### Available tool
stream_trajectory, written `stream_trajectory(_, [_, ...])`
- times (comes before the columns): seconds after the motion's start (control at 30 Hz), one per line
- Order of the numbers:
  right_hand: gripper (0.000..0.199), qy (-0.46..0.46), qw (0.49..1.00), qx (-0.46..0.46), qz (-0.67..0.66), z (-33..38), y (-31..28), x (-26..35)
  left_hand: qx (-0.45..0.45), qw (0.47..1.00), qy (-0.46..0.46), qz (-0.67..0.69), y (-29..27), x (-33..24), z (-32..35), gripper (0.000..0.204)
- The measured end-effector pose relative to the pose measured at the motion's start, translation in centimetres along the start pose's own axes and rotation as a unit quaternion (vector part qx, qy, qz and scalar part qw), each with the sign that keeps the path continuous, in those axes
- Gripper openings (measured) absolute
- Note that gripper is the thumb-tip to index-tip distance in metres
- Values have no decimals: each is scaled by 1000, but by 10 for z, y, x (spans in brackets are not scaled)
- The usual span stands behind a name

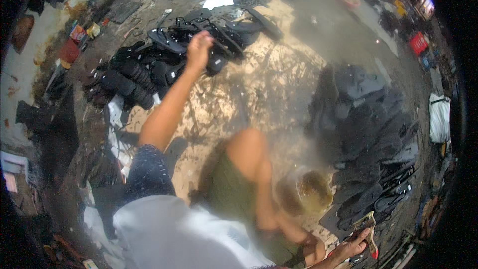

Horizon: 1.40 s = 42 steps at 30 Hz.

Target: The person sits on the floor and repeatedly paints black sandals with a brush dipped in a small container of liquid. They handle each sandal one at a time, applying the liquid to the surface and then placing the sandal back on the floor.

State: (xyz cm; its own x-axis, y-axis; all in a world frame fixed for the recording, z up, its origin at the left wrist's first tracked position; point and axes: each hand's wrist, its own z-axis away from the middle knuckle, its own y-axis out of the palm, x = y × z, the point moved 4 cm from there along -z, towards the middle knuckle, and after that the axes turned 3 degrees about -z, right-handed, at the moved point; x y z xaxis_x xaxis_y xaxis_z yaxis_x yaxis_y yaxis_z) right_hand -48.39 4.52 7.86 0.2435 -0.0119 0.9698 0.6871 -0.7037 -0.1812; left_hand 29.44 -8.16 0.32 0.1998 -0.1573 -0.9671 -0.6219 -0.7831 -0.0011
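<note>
My left arm stretches forward and my left hand [199, 48] rests on a heap of black sandals [209, 37] on the sandy ground. Its fingers are curled down around one of them. At the lower right edge my right hand [352, 245] grips a small tan tool with a red tip [370, 229], next to a stack of dark sandal soles [371, 134]. My bent knee [249, 152] lies between the two hands. A smear on the lens blurs the middle of the picture.
Black rolled material [127, 83] lies left of the sandal heap. A white sack [439, 117] and a red container [419, 43] sit at the right. White paper [217, 1] lies at the back. A blurred round yellowish thing [313, 193] sits by my knee.
</note>
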Motion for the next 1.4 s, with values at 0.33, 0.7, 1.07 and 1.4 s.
stream_trajectory(0.33, [37, -35, 983, 73, 167, -54, 145, 24, 121, 805, 22, -580, 64, 65, -247, 87])
stream_trajectory(0.7, [39, -87, 947, 187, 245, -90, 190, 23, 485, 667, -223, -520, 117, 184, -217, 97])
stream_trajectory(1.07, [40, 10, 978, 71, 194, -44, 157, -13, 676, 501, 80, -534, 46, 59, 82, 94])
stream_trajectory(1.4, [38, 28, 984, 52, 167, -72, 130, -11, 520, 709, 190, -437, 224, 61, -90, 52])
